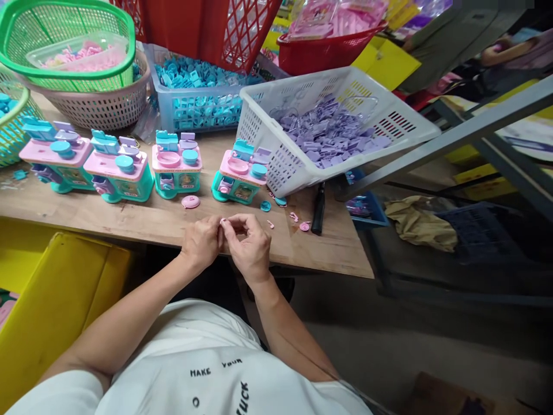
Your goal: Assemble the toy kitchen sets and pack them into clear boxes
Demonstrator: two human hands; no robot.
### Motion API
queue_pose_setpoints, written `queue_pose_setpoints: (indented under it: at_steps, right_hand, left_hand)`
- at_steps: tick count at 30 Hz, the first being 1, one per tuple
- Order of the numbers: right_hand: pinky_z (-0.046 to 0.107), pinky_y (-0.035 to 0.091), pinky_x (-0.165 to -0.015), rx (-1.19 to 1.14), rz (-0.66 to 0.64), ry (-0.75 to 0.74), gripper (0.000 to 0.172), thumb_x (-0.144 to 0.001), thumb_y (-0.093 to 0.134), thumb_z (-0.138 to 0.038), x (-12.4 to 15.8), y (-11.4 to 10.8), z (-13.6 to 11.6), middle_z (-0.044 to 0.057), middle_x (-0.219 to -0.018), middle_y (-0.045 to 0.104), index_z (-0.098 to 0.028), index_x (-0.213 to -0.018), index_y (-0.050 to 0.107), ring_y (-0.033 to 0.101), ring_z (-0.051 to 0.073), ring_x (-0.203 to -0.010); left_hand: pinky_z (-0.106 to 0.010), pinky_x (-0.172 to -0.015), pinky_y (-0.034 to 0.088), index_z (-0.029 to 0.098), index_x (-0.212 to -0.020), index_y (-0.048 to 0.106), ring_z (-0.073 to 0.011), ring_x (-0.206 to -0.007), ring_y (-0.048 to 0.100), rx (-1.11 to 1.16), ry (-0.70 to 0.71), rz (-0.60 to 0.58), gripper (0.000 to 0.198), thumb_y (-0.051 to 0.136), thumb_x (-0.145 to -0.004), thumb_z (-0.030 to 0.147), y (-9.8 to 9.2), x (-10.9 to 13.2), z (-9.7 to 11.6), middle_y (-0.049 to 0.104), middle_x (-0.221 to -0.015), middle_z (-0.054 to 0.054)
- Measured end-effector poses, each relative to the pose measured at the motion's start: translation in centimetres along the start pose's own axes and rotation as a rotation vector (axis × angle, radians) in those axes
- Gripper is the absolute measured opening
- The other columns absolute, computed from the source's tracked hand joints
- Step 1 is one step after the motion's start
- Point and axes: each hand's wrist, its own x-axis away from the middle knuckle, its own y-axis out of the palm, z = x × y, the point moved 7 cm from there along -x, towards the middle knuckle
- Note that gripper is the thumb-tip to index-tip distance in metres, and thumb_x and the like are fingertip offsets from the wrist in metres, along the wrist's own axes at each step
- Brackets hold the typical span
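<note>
My left hand (201,242) and my right hand (250,245) meet over the table's front edge, fingertips pinched together. A small pink plastic piece (223,221) shows between them; the rest of it is hidden by the fingers. Just beyond stand several toy kitchen units in a row, with pink tops and teal bases, the closest being the right-hand toy kitchen (240,180). A pink oval piece (190,202) lies in front of them. Right of my hands are small pink stick-like parts (271,224), a round pink piece (305,226) and a teal disc (265,206).
A black-handled tool (318,210) lies near the table's right end. Behind are a white basket (276,144) of purple parts, a blue bin (199,115) of blue parts and a green basket (125,63). A grey metal bar (453,129) slants across the right; people are beyond.
</note>
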Motion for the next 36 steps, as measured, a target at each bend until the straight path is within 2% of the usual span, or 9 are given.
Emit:
queue_pose_setpoints:
  at_steps: [3,9,13,18,22,25,28,31,36]
  right_hand:
    - [0.028,0.058,-0.068,-0.031,-0.064,0.031,0.016,-0.094,0.062,-0.036,0.3,0.2,0.6,0.004,-0.085,0.073,-0.020,-0.093,0.066,0.070,0.016,-0.074]
    - [0.030,0.053,-0.070,0.043,-0.073,-0.106,0.023,-0.097,0.058,-0.030,0.1,0.3,-0.3,0.003,-0.075,0.069,-0.021,-0.077,0.065,0.066,0.017,-0.071]
    - [0.033,0.051,-0.074,0.070,-0.098,-0.234,0.019,-0.097,0.058,-0.029,-0.3,1.2,-1.7,0.004,-0.080,0.072,-0.021,-0.083,0.068,0.066,0.018,-0.076]
    - [0.039,0.042,-0.091,0.226,-0.193,-0.681,0.018,-0.095,0.065,-0.028,-0.9,4.6,-7.2,0.005,-0.104,0.077,-0.023,-0.112,0.072,0.064,0.022,-0.100]
    - [0.037,0.035,-0.093,0.226,-0.157,-0.885,0.013,-0.099,0.060,-0.025,-2.6,8.1,-12.3,0.000,-0.099,0.078,-0.025,-0.103,0.072,0.062,0.018,-0.099]
    - [0.038,0.030,-0.095,0.252,-0.184,-0.924,0.020,-0.102,0.054,-0.030,-4.9,11.7,-15.2,0.000,-0.095,0.077,-0.024,-0.093,0.071,0.060,0.018,-0.098]
    - [0.039,0.028,-0.094,0.308,-0.270,-0.849,0.028,-0.104,0.049,-0.032,-7.6,15.5,-16.0,0.003,-0.092,0.076,-0.022,-0.087,0.070,0.058,0.021,-0.097]
    - [0.041,0.029,-0.093,0.362,-0.367,-0.750,0.027,-0.103,0.050,-0.030,-9.5,18.7,-15.2,0.006,-0.091,0.076,-0.022,-0.086,0.070,0.057,0.023,-0.098]
    - [0.043,0.027,-0.093,0.418,-0.396,-0.717,0.024,-0.100,0.053,-0.025,-9.6,20.9,-13.8,0.007,-0.082,0.073,-0.021,-0.083,0.069,0.055,0.024,-0.093]
  left_hand:
    - [-0.028,-0.066,0.047,0.017,-0.091,0.066,-0.0204,-0.073,0.069,0.053,0.018,0.021,0.024,0.044,-0.096,0.022,0.0,0.0,-0.2,0.075,-0.087,-0.011]
    - [-0.029,-0.065,0.044,0.014,-0.092,0.068,-0.0204,-0.073,0.067,0.087,-0.048,0.005,0.025,0.045,-0.095,0.023,0.3,0.0,-0.1,0.075,-0.089,-0.014]
    - [-0.026,-0.059,0.039,0.014,-0.080,0.070,-0.0161,-0.064,0.059,0.375,-0.205,-0.012,0.024,0.049,-0.089,0.024,-1.1,0.4,-2.1,0.069,-0.071,-0.007]
    - [-0.020,-0.050,0.033,0.012,-0.067,0.067,-0.0097,-0.054,0.048,0.962,-0.375,-0.013,0.028,0.060,-0.080,0.036,-6.0,1.7,-7.0,0.056,-0.057,0.001]
    - [-0.015,-0.049,0.032,0.012,-0.070,0.071,-0.0072,-0.058,0.049,1.227,-0.414,0.063,0.034,0.083,-0.061,0.041,-11.4,3.0,-10.6,0.058,-0.063,0.000]
    - [-0.018,-0.059,0.045,0.012,-0.081,0.074,-0.0114,-0.072,0.060,1.375,-0.362,0.200,0.037,0.084,-0.064,0.043,-15.1,3.3,-13.0,0.069,-0.082,-0.006]
    - [-0.023,-0.076,0.054,0.015,-0.105,0.074,-0.0150,-0.091,0.066,1.256,-0.319,0.438,0.036,0.067,-0.084,0.043,-17.9,3.2,-16.0,0.073,-0.109,-0.010]
    - [-0.028,-0.088,0.055,0.015,-0.116,0.071,-0.0175,-0.105,0.067,0.863,-0.337,0.621,0.035,0.053,-0.093,0.035,-18.9,2.8,-18.2,0.072,-0.121,-0.011]
    - [-0.038,-0.107,0.048,0.012,-0.123,0.068,-0.0220,-0.117,0.064,0.316,-0.260,0.647,0.038,0.042,-0.096,0.022,-17.9,2.0,-18.0,0.071,-0.124,-0.013]
